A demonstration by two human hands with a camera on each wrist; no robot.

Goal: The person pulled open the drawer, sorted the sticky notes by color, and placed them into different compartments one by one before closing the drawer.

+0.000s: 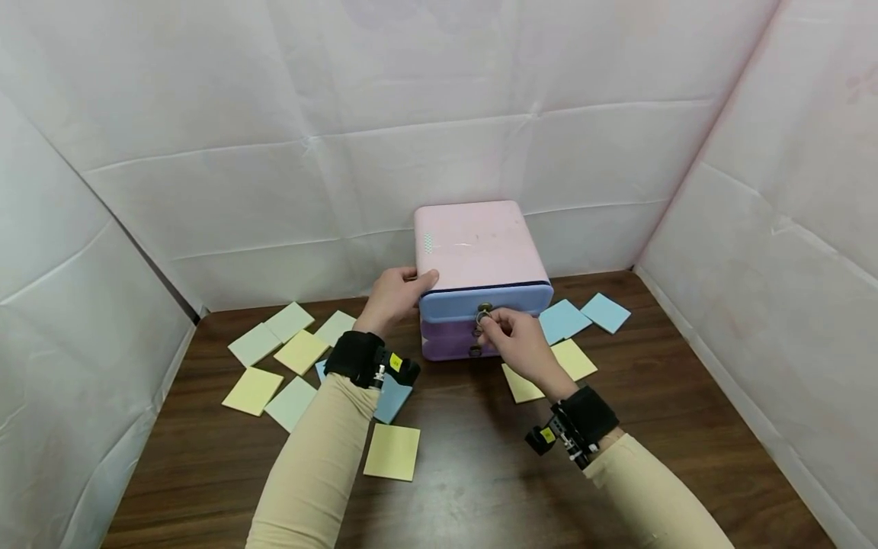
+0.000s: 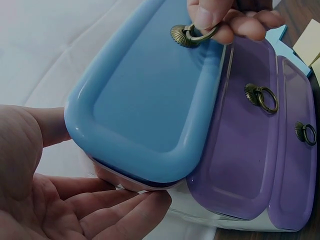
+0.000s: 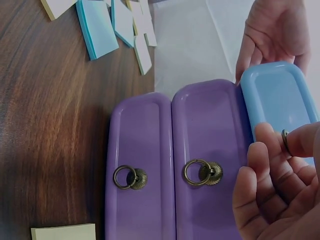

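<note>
**While left hand braces the box, right hand pinches the top drawer ring**

Right hand [image 1: 516, 335]: thumb and fingers closed on the brass ring pull [image 2: 192, 35] of the blue top drawer [image 1: 483, 300], which sits slightly proud of the two purple drawers [image 3: 172, 165] below. Left hand [image 1: 394, 293]: fingers straight, flat against the left side of the pink drawer box [image 1: 480, 244]. Box stands at the back of the worktop [image 1: 473, 465], near the white backdrop. Sticky note pads [image 1: 302, 352] lie scattered on either side of it.
</note>
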